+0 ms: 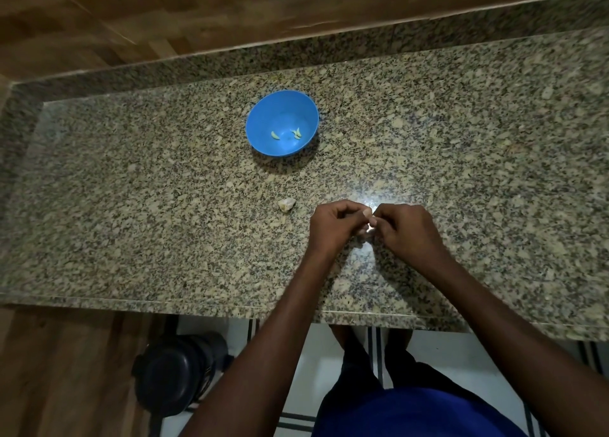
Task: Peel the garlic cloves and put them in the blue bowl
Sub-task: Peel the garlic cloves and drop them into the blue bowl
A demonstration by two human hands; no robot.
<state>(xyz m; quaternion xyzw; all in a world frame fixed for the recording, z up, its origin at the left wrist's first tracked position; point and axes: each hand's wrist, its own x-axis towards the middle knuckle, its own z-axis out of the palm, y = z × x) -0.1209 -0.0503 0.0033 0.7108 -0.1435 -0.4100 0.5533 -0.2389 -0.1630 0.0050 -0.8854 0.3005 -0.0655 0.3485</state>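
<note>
A blue bowl (260,116) stands on the granite counter, with a few pale peeled garlic cloves (274,135) lying in its bottom. My left hand (333,225) and my right hand (405,229) meet fingertip to fingertip near the counter's front edge. Between them they pinch a small garlic clove (369,227), which the curled fingers mostly hide. A loose piece of garlic (286,203) in its skin lies on the counter, left of my left hand.
The speckled granite counter (131,205) runs left to right, with a raised granite ledge (362,46) and a wooden wall behind. Below the front edge, a dark round container (179,370) sits on the floor at the left.
</note>
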